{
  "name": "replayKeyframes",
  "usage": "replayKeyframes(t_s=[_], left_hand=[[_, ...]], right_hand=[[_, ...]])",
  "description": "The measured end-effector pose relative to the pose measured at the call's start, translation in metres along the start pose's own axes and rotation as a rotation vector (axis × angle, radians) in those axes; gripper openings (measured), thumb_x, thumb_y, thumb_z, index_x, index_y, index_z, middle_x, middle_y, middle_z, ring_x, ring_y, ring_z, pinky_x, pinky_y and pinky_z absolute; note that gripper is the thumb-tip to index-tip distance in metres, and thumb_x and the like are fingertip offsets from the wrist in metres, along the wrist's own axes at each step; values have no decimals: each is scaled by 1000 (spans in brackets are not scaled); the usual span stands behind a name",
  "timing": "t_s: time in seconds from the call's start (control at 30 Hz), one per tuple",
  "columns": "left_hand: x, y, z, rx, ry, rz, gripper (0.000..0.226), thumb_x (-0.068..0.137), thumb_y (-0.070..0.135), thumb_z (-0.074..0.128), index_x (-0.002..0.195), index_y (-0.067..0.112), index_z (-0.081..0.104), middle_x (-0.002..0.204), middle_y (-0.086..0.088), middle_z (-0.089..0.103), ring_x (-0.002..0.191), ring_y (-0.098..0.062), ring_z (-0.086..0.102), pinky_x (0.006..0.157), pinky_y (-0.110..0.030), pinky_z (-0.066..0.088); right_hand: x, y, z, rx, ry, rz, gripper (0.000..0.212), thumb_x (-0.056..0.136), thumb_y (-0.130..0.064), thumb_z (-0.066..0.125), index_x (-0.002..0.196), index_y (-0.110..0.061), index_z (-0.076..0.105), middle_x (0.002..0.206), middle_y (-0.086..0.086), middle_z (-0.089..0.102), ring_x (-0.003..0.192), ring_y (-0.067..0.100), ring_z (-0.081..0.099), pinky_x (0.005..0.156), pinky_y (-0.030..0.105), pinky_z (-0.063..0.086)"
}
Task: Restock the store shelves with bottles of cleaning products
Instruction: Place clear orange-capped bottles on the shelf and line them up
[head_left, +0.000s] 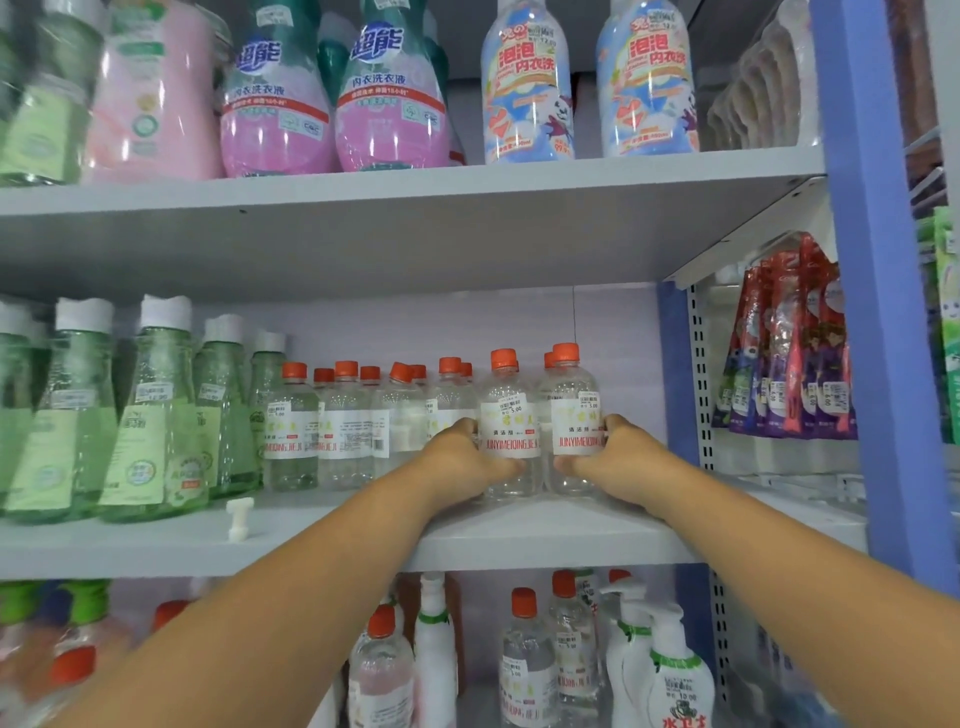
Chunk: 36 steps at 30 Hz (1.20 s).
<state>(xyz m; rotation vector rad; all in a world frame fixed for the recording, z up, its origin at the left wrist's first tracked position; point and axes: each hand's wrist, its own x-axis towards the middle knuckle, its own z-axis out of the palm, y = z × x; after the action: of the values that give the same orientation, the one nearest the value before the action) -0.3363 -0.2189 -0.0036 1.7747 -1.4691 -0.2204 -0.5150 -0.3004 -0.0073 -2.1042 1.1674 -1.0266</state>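
Two clear bottles with orange caps and white labels stand side by side near the front of the middle shelf. My left hand wraps the left bottle from its left side. My right hand wraps the right bottle from its right side. Both bottles are upright with their bases on the shelf. Behind and to the left stands a group of several matching orange-capped bottles.
Green bottles with white caps fill the left of the middle shelf, with a small white plastic piece lying in front. Pink and blue bottles stand on the top shelf. A blue upright post bounds the right side.
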Motion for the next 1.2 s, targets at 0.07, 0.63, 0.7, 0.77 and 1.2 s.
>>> replayKeyframes(t_s=[0.07, 0.63, 0.7, 0.77, 1.2], left_hand=[[-7, -2, -7, -19, 2, -15, 78, 84, 49, 76, 147, 19, 41, 127, 3, 62, 109, -19, 62, 94, -32, 47], [58, -39, -180, 459, 33, 186, 62, 87, 54, 67, 142, 34, 48, 138, 12, 56, 119, -15, 57, 99, -28, 44], [73, -40, -180, 505, -35, 208, 65, 85, 58, 65, 144, 35, 47, 138, 14, 55, 124, -14, 54, 105, -32, 44], [89, -41, -177, 557, -74, 214, 62, 86, 61, 62, 142, 38, 48, 134, 15, 58, 120, -14, 56, 105, -34, 46], [117, -52, -165, 479, -76, 207, 41, 92, 60, 58, 110, 24, 66, 92, 2, 69, 95, -18, 65, 93, -37, 50]], right_hand=[[-8, -6, -3, 20, 41, -19, 62, 87, -31, 77, 137, -15, 44, 130, 3, 61, 103, 19, 59, 84, 30, 46], [58, -166, 46, -745, 115, -428, 52, 93, -53, 58, 139, -30, 51, 137, -9, 56, 121, 19, 54, 100, 36, 47], [75, -173, 50, -783, 64, -362, 59, 89, -57, 59, 141, -30, 49, 140, -9, 54, 123, 19, 54, 101, 36, 48], [88, -178, 54, -798, -9, -268, 61, 85, -61, 62, 135, -27, 54, 132, -5, 61, 110, 20, 64, 94, 38, 54], [115, -178, 69, -818, -77, -159, 35, 90, -45, 69, 108, -15, 70, 82, 1, 71, 68, 17, 69, 59, 25, 51]])
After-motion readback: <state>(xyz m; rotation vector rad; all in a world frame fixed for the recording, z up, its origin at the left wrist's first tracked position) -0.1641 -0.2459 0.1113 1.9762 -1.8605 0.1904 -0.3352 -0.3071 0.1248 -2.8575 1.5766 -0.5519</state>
